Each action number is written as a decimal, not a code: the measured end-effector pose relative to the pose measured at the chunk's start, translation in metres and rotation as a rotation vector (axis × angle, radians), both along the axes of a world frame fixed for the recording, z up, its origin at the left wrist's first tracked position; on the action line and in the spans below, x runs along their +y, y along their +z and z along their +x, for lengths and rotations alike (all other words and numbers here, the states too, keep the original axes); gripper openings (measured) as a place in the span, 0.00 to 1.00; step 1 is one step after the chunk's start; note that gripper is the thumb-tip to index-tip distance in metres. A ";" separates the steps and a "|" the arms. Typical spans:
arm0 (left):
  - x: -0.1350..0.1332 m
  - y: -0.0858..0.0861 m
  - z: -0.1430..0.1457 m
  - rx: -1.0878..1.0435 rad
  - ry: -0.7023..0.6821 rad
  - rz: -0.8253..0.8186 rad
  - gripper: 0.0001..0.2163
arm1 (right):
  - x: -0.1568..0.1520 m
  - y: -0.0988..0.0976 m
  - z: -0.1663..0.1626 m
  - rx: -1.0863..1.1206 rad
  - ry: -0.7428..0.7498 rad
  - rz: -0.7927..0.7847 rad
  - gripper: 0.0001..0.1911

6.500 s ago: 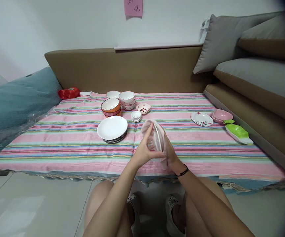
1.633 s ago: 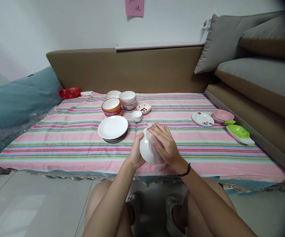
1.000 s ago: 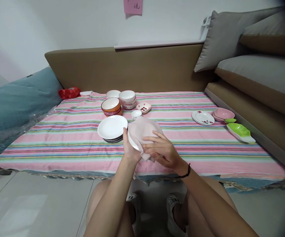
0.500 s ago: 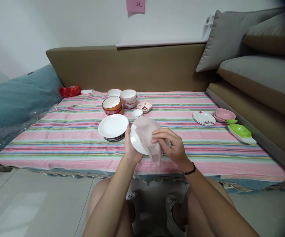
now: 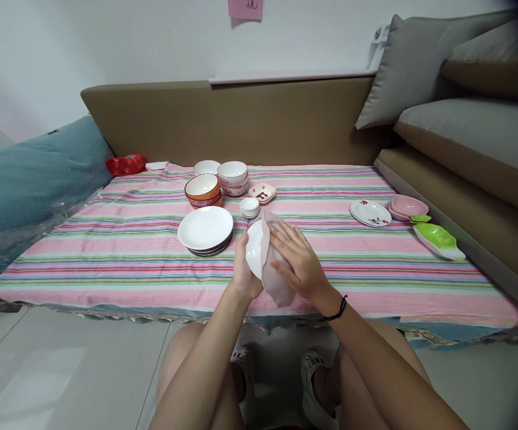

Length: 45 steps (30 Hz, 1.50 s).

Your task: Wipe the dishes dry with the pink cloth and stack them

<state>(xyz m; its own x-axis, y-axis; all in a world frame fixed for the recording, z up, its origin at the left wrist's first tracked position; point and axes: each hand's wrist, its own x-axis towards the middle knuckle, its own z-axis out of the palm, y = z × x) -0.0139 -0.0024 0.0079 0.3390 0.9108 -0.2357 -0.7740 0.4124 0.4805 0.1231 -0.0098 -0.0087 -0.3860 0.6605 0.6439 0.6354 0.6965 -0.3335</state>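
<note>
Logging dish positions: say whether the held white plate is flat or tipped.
Tipped on edge: left hand holds the white plate, right hand presses a pink cloth against it.

We show a small white plate (image 5: 254, 249), round and glossy, raised clear of the surface and tilted nearly on edge, its concave face turned to our left; the left hand (image 5: 244, 276) grips its lower left rim. A pale pink cloth (image 5: 277, 285) lies over the plate's right side, pressed there by the right hand (image 5: 299, 264). The cloth's loose, crumpled end hangs below the plate.
</note>
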 end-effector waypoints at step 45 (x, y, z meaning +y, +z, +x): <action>0.002 0.005 -0.003 0.018 0.229 0.070 0.25 | -0.007 -0.003 0.001 0.114 -0.045 0.086 0.17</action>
